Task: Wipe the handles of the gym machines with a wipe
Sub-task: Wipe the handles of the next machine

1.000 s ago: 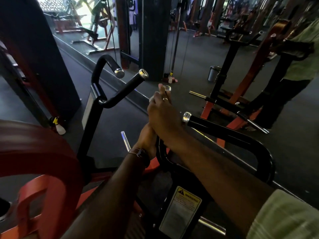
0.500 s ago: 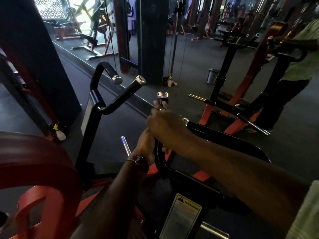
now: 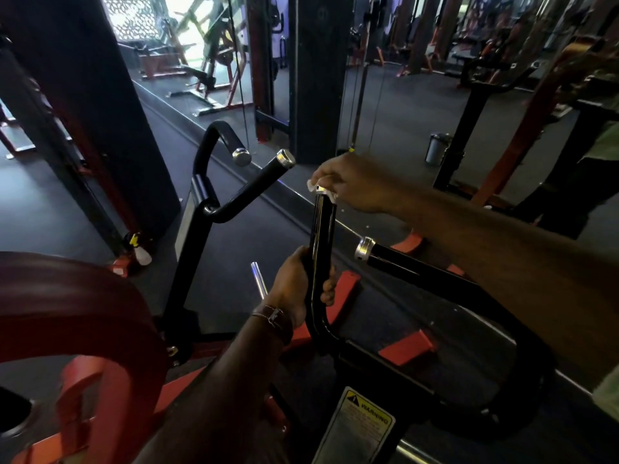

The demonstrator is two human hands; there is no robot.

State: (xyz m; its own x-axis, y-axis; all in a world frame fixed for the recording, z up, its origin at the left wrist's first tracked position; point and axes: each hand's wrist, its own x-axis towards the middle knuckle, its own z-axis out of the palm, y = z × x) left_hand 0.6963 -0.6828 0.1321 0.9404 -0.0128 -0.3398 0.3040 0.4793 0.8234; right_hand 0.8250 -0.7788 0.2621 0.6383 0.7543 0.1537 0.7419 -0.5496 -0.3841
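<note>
**Inspector:** At the upright handle [image 3: 322,236], the left hand [image 3: 293,286] gripped the lower bar, apparently steadying it. The right hand [image 3: 351,182] pinched the wipe [image 3: 315,188] over the chrome cap.

**Clerk:** Any writing?

**Inspector:** A yellow label [image 3: 356,430] read "WARNING"; the smaller print was illegible.

Open floor [image 3: 261,236] lies between the upright handle [image 3: 322,236] and the forked handles [image 3: 254,182] at ten o'clock. At three o'clock a chrome-capped bar [image 3: 402,262] blocks passage; the red pad [image 3: 67,313] crowds eight o'clock.
</note>
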